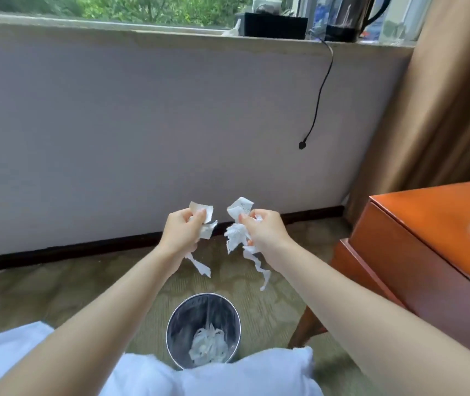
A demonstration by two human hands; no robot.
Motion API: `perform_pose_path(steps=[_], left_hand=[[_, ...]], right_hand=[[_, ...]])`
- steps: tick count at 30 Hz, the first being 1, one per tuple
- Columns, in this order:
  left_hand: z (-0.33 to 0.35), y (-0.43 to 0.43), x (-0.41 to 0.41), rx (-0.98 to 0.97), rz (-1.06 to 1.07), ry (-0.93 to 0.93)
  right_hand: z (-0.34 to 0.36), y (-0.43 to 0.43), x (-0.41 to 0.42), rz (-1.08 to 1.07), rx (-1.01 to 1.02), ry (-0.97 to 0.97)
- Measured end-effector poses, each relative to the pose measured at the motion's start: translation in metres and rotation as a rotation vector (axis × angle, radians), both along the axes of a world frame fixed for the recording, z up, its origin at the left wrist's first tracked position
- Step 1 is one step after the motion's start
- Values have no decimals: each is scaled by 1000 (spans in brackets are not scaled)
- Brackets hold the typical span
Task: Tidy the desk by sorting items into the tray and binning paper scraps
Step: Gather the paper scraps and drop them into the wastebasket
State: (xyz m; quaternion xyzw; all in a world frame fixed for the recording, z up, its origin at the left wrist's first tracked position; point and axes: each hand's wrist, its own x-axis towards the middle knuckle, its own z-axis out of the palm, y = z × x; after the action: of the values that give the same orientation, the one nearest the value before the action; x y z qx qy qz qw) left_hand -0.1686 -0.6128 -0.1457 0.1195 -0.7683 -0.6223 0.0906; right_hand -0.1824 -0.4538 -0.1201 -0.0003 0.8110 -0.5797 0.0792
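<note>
Currently both hands are raised in front of the person, and each one holds paper. The left hand [182,230] has its fingers [197,217] curled round a bunch of torn white paper scraps [207,222], with one strip hanging free below the wrist. The right hand [265,230] has its fingers [247,219] pinched on a second, larger bunch of scraps [235,234], from which a longer strip dangles. The two bunches are close together but do not touch.

The round silver metal waste bin [181,320] stands upright on the patterned green carpet [85,287], mouth up, between the two forearms. Crumpled white paper [208,347] already lies in its bottom. An orange-brown wooden table [428,241] stands to the right, well apart from the bin. The sorting tray is not in view.

Controlling relation: the bin mouth lies below the hands and closer to the person's body. The hanging strips have their long axes roughly vertical, pointing down toward the floor. It cannot be told for certain whether the scraps hang directly over the opening or over the carpet just beyond it. Neither hand is clearly nearer, since the bin sits about midway between them.

Judged step: binning the scraps. The next move probably calls for drawing both hands back over the mouth before letting go. Loose, light strips may drift and land on the carpet.
</note>
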Motion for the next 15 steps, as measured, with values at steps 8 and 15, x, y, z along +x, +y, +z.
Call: perform_pose_path(steps=[8,15], left_hand=[[-110,-30,-21,117,102,-221],[-213,-41,-32,206,200,-391]], right_hand=[[-97,-43,-27,-23,-7,-147],[-184,-54,-45,-75,20,-319]])
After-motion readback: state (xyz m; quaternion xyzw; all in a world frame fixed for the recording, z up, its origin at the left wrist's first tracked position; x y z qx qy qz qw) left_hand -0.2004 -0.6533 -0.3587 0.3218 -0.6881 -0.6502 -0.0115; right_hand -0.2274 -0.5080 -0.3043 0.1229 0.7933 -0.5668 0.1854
